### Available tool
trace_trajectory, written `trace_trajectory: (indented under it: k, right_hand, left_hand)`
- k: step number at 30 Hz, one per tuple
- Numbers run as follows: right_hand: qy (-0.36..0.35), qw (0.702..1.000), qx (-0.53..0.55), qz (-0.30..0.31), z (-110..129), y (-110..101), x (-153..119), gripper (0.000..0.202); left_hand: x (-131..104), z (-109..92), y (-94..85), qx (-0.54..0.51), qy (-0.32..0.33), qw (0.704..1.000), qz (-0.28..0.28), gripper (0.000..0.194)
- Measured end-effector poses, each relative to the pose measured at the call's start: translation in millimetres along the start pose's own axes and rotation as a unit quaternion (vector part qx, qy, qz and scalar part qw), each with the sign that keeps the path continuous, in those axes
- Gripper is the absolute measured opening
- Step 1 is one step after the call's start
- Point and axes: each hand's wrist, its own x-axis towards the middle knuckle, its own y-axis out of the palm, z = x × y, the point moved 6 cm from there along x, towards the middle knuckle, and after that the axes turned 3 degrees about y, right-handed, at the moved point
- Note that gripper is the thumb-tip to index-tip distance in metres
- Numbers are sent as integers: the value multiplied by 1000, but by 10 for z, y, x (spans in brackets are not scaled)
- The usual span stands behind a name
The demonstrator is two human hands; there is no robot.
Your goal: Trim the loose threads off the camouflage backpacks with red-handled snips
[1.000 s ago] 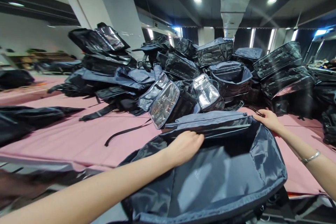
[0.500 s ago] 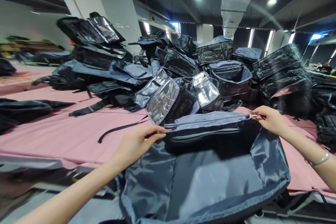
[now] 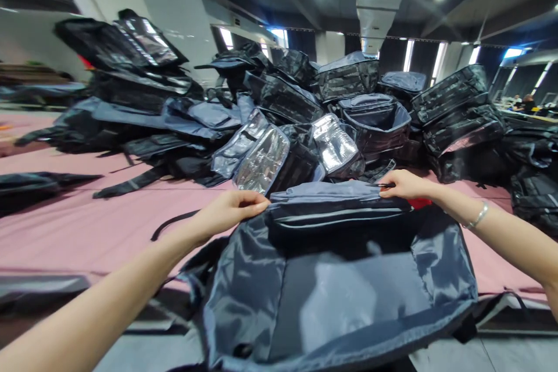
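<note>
1. The open bag [image 3: 340, 285] is set in front of the person at the near edge of the pink-covered bench [image 3: 126, 215], mouth up; its lower support is hidden.
2. By the left hand [image 3: 231, 212], the left end of the far rim [image 3: 326, 190] is pinched, thumb and fingers closed together on the edge.
3. In the right hand [image 3: 405, 184], a slim dark item [image 3: 385, 185] is held between closed fingers at the rim's right end; whether fabric is also gripped cannot be told.
4. The bag is judged light for its bulk, soft-walled and little prone to breaking; sagging is to be expected where the sides are unsupported.
5. The shiny lining may be slippery, so hold is best taken at the seamed rim, near its corners.
6. Behind it, a silver-lined bag [image 3: 264, 160] and heaped bags [image 3: 349, 81] are piled on the bench.
</note>
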Motion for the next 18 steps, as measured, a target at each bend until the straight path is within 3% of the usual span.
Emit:
trace_trajectory:
  k: [2, 4, 7, 9, 13, 18]
  right_hand:
    - [22, 999, 34, 20, -10, -13, -17, 19]
    - [55, 996, 69, 24, -18, -35, -28, 21]
    - [83, 991, 97, 34, 4, -58, -35, 27]
    - [94, 991, 91, 41, 14, -67, -47, 29]
    - [100, 992, 74, 37, -18, -85, -93, 27]
    - [92, 994, 55, 23, -66, -101, -114, 16]
  left_hand:
    - [9, -114, -16, 76, 41, 996, -8, 57]
    - [32, -301, 11, 170, 125, 976, -52, 55]
    - [88, -625, 243, 232, 259, 933, -89, 47]
    - [173, -797, 463, 233, 295, 923, -77, 44]
    - [411, -1005, 748, 223, 253, 940, -57, 38]
    - [548, -1037, 773, 187, 182, 964, -53, 38]
